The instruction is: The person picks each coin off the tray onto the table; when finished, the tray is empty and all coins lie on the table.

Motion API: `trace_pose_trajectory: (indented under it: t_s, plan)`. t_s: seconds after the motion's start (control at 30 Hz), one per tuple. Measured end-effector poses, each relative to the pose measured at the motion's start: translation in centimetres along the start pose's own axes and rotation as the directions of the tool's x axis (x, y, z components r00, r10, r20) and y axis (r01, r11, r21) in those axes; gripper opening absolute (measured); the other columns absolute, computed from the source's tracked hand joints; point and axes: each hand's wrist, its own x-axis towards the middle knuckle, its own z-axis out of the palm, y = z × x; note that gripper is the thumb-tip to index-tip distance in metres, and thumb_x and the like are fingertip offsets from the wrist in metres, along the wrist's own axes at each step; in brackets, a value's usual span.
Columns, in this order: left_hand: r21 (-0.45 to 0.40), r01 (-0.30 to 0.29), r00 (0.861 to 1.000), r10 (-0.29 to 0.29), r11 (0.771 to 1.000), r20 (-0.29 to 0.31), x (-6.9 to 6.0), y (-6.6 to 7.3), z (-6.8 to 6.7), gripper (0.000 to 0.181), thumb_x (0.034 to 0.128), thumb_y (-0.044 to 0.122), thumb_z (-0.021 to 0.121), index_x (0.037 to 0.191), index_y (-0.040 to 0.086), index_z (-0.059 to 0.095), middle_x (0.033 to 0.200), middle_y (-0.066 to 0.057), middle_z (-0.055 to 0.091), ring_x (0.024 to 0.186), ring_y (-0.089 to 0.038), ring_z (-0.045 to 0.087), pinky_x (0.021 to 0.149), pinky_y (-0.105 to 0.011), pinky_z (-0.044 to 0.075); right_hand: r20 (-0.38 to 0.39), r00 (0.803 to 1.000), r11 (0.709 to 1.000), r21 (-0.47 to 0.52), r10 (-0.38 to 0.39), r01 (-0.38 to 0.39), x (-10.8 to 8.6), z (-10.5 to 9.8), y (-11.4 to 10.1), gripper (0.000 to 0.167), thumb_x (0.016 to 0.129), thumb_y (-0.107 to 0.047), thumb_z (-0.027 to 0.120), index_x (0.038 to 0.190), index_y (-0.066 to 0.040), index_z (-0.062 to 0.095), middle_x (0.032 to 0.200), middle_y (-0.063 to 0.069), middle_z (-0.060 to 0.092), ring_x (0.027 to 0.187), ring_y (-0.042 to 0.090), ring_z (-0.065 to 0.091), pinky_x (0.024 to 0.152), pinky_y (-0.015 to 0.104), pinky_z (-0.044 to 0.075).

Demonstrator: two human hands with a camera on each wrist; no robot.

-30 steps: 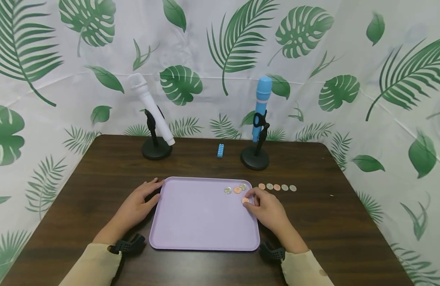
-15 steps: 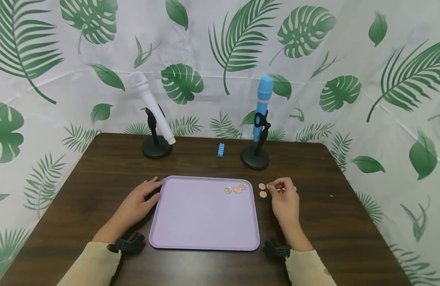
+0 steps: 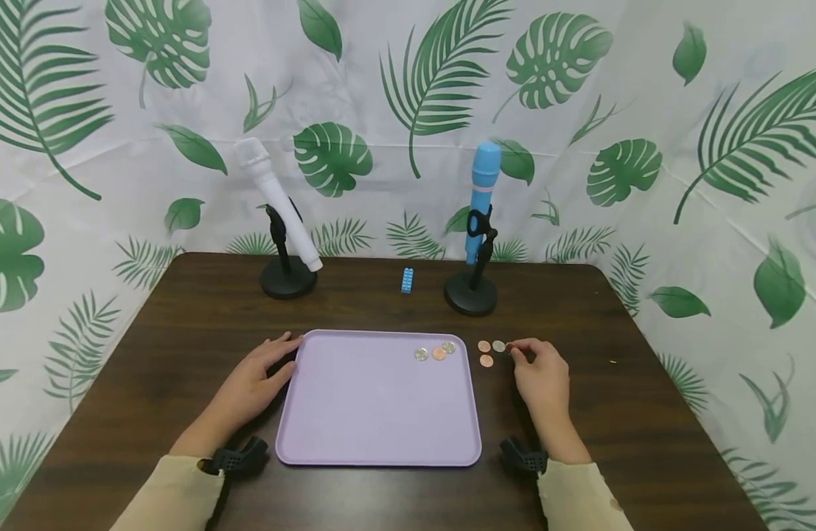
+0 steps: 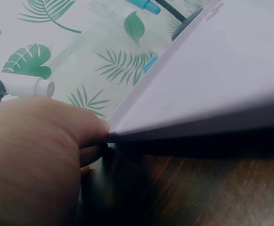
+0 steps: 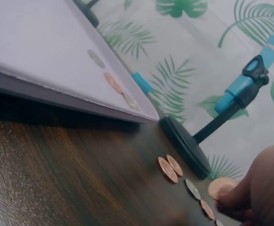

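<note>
In the head view my right hand (image 3: 542, 372) is above the table, right of the tray, and pinches a copper coin (image 5: 221, 188) between thumb and fingertips. Beside it on the table lie a copper coin (image 3: 483, 346), a silver coin (image 3: 498, 346) and another copper coin (image 3: 486, 361). The right wrist view shows a further copper coin (image 5: 206, 209) in the row; my hand covers the row's end in the head view. My left hand (image 3: 251, 383) rests with fairly straight fingers against the left edge of the lilac tray (image 3: 374, 413).
Inside the tray's far right corner lie a silver coin (image 3: 421, 354), a copper coin (image 3: 438, 354) and another silver coin (image 3: 450, 347). Behind the tray stand a white microphone (image 3: 281, 203) and a blue microphone (image 3: 483, 184) on black stands, with a small blue block (image 3: 407, 280) between them.
My right hand has moved right from the tray's edge to the row of coins. A copper coin now lies on the table below the row. The left hand stays at the tray.
</note>
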Motion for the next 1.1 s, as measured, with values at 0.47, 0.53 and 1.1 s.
trace_pose_trajectory:
  t_s: [0.47, 0.53, 1.1]
  plan:
    - [-0.004, 0.017, 1.000, -0.017, 1.000, 0.010, 0.0, -0.3, -0.4, 0.057, 0.1111, 0.035, 0.063, 0.165, 0.024, 0.050, 0.176, -0.019, 0.038, 0.164, -0.056, 0.023, 0.128, -0.080, 0.021, 0.139, 0.989, 0.999, -0.022, 0.049, -0.046, 0.1, -0.2, -0.6, 0.019, 0.098, -0.021, 0.081, 0.107, -0.004, 0.080, 0.104, 0.015, 0.073, 0.094, 0.030, 0.069, 0.077, 0.034, 0.049]
    - [-0.003, 0.009, 1.000, -0.009, 1.000, 0.005, 0.0, -0.2, -0.2, 0.056, 0.1111, 0.034, 0.063, 0.165, 0.023, 0.051, 0.175, -0.019, 0.039, 0.164, -0.056, 0.024, 0.128, -0.079, 0.022, 0.145, 0.988, 0.998, -0.032, 0.052, -0.048, 0.0, -0.2, -0.4, 0.021, 0.099, -0.022, 0.080, 0.109, -0.004, 0.081, 0.104, 0.015, 0.073, 0.094, 0.030, 0.069, 0.077, 0.034, 0.050]
    - [0.006, -0.011, 1.000, 0.011, 1.000, -0.012, -0.2, 0.4, 0.0, 0.054, 0.1110, 0.031, 0.064, 0.163, 0.020, 0.054, 0.173, -0.021, 0.042, 0.162, -0.058, 0.027, 0.128, -0.079, 0.023, 0.183, 0.982, 0.997, -0.068, 0.052, -0.040, -0.2, -0.3, 0.3, 0.019, 0.099, -0.026, 0.079, 0.106, -0.009, 0.080, 0.096, 0.009, 0.080, 0.089, 0.027, 0.070, 0.074, 0.033, 0.049]
